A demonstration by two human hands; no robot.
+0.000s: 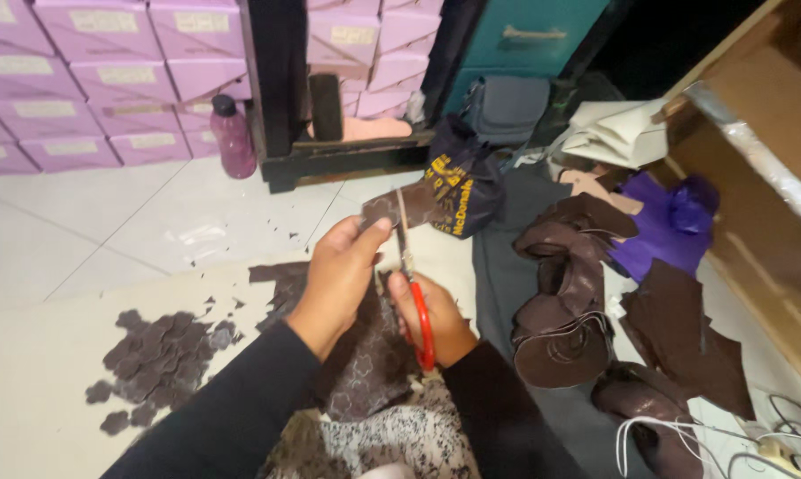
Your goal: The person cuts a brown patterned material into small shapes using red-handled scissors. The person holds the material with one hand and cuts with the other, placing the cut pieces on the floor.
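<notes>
Left hand (pixel 338 275) was closed, pinching a brown patterned leather piece (pixel 391 208) at its lower edge, holding it up over the lap. Right hand (pixel 436 319) was gripping red-handled scissors (pixel 414 284), fingers through the loops, blades pointing up and meeting the leather piece; blade tips hard to make out against it. Right fingers mostly hidden behind the handle. A bigger sheet of the same patterned leather (pixel 365 372) lay under both hands, partly covered by the black sleeves. Left of the hands, a pile of small cut brown shapes (pixel 156 359) on a pale mat (pixel 37 381), scraps scattered near it. Right, dark brown shoe uppers (pixel 564 302) heaped together, purple fabric (pixel 666 226) beyond, white cords (pixel 684 435) cut off at the frame edge. Farther out: dark bag (pixel 462 182), pink bottle (pixel 232 137), stacked purple boxes (pixel 108 80) on the tiled floor (pixel 108 222)
</notes>
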